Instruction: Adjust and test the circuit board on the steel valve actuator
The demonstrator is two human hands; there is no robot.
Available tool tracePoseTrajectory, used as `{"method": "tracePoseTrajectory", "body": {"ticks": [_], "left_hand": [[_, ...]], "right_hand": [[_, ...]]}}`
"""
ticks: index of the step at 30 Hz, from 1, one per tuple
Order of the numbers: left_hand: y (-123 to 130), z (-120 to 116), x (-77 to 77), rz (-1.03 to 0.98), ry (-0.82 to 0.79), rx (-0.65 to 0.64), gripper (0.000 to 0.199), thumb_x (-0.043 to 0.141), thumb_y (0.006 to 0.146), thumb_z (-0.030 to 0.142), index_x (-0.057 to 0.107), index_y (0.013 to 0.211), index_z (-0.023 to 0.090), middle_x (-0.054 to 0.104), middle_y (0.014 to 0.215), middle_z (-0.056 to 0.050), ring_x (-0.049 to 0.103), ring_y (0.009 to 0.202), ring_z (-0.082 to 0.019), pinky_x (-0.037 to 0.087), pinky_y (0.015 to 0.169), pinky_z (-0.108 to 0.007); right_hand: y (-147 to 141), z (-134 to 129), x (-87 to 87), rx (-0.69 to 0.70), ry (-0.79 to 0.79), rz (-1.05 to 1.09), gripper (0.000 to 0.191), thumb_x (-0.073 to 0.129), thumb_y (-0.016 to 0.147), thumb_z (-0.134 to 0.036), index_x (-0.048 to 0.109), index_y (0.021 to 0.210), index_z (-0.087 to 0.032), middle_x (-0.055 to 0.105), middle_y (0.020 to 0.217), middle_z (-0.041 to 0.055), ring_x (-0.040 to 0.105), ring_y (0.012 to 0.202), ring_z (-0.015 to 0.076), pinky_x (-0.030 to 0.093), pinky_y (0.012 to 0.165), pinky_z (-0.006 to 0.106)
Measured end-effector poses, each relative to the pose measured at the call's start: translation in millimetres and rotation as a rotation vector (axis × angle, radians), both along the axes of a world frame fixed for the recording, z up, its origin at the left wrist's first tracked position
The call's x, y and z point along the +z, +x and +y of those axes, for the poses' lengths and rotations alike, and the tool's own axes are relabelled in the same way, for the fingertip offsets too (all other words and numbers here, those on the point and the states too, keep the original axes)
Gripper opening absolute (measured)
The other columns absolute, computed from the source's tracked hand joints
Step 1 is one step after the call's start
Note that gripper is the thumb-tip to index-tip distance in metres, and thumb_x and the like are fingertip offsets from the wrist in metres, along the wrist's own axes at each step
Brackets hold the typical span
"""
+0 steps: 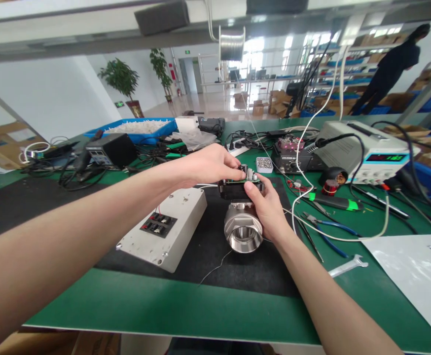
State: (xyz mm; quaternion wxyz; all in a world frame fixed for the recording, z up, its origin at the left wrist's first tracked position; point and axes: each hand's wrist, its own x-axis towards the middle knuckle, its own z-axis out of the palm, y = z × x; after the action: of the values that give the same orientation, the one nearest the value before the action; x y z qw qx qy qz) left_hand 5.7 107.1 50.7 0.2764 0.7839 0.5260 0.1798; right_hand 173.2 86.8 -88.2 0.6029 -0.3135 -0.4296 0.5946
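A shiny steel ball valve [243, 229] stands on the black mat [215, 266], its threaded round opening facing me. On top of it sits a black actuator housing [233, 191] with an exposed circuit board [253, 175] carrying small parts. My left hand [211, 165] reaches over from the left, its fingers and thumb closed together at the board; what they pinch is hidden. Wrapped round the right side of the housing is my right hand [270, 209], thumb on its front edge. Left of the valve lies a pale metal box [178, 222] with black-and-red terminals [158, 225].
A power supply [367, 153], pliers [334, 231], a wrench [348, 265] and white paper [415, 276] lie right. Behind are a small tray of screws [264, 164], a blue bin [163, 129] and tangled cables. A solder spool [232, 44] hangs overhead; a person [393, 69] stands far right.
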Motion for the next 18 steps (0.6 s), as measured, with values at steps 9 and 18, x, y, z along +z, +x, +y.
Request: {"method": "tracePoseTrajectory", "body": {"ticks": [9, 18], "left_hand": [[-7.7, -0.3, -4.5, 0.005, 0.055, -0.058, 0.037, 0.073, 0.082, 0.057, 0.077, 0.083, 0.021, 0.07, 0.099, -0.004, 0.06, 0.089, -0.022, 0.045, 0.076, -0.033], [-2.7, 1.7, -6.3, -0.009, 0.029, -0.034, 0.043, 0.072, 0.085, 0.063, 0.073, 0.074, 0.022, 0.07, 0.124, 0.0, 0.065, 0.099, -0.023, 0.046, 0.078, -0.031]], "right_hand": [[-2.3, -1.1, -0.8, 0.039, 0.004, 0.032, 0.07, 0.089, 0.075, -0.051, 0.056, 0.132, -0.028, 0.074, 0.127, 0.0054, 0.07, 0.12, 0.0269, 0.058, 0.104, 0.043], [-5.5, 1.9, 2.2, -0.009, 0.036, 0.053, 0.07, 0.091, 0.071, -0.049, 0.058, 0.127, -0.023, 0.075, 0.122, 0.0074, 0.07, 0.115, 0.0247, 0.055, 0.104, 0.04]]}}
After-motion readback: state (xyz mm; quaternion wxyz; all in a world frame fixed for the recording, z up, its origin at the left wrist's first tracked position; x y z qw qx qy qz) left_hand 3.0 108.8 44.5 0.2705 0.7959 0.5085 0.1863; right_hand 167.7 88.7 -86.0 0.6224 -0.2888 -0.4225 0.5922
